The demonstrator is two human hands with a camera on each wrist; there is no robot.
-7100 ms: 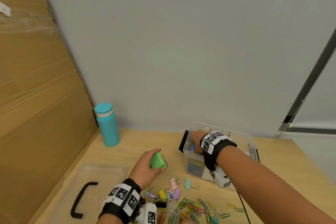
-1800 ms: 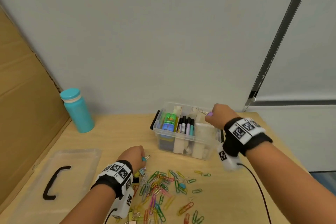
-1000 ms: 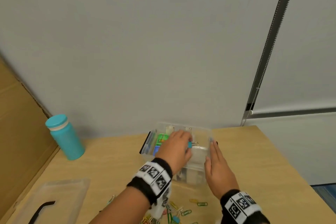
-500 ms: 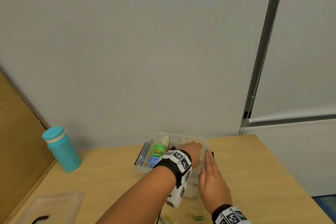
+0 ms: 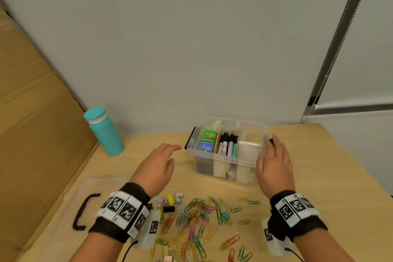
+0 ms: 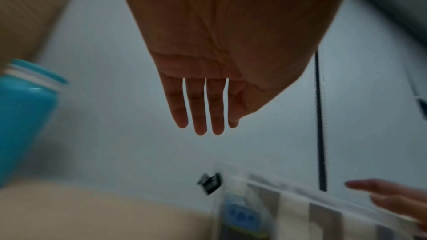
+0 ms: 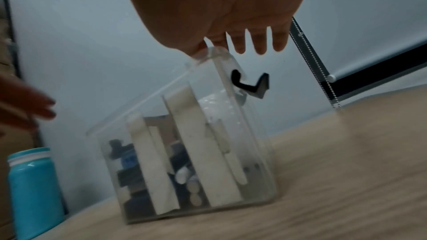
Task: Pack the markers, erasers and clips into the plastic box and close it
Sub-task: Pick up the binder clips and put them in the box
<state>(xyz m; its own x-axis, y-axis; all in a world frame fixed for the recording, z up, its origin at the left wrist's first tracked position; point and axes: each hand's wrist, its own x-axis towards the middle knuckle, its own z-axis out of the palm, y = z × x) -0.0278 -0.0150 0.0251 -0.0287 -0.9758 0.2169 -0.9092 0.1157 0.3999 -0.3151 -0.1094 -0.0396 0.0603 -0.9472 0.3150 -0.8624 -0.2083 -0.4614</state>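
Observation:
The clear plastic box [image 5: 225, 160] stands open on the table, holding green and blue erasers [image 5: 208, 140] and several markers [image 5: 228, 145] between white dividers. My left hand [image 5: 163, 159] hovers empty to the left of the box, its fingers [image 6: 203, 112] straight. My right hand [image 5: 273, 155] lies flat against the box's right side by the black latch [image 7: 251, 85], thumb touching the rim. Coloured paper clips [image 5: 197, 217] and some binder clips [image 5: 170, 200] lie scattered in front of the box. What lies in the rightmost compartment is not visible.
The clear lid [image 5: 63, 208] with a black handle [image 5: 83, 212] lies at the near left. A teal bottle [image 5: 104, 132] stands at the back left beside a cardboard panel [image 5: 32, 112]. The wall rises right behind the box.
My left hand has pulled out of the box's right compartment and back to the left, empty. The right hand has stayed on the box's right side. The head view has tilted down.

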